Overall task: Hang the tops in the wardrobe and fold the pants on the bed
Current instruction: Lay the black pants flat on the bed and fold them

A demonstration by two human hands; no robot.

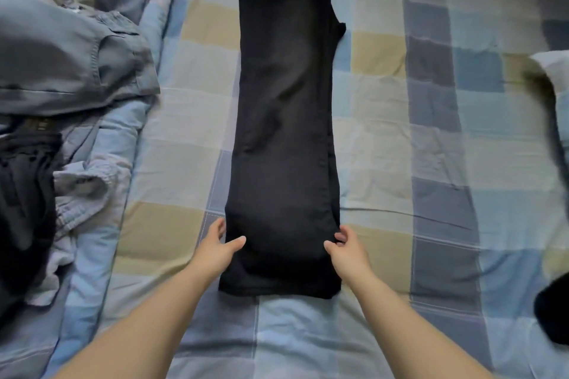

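black pants (284,132) flat on checked bed (415,148), both hands pinching edges

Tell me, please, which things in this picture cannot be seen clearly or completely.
- Black pants: the far end is cut off by the top edge of the head view.
- Left hand: its fingertips are hidden under the pants' edge.
- Right hand: it pinches the other edge; the fingertips are hidden by the fabric.
- Dark object at the right edge: cut off and blurred, kind unclear.
- Clothes pile on the left: partly cut off.
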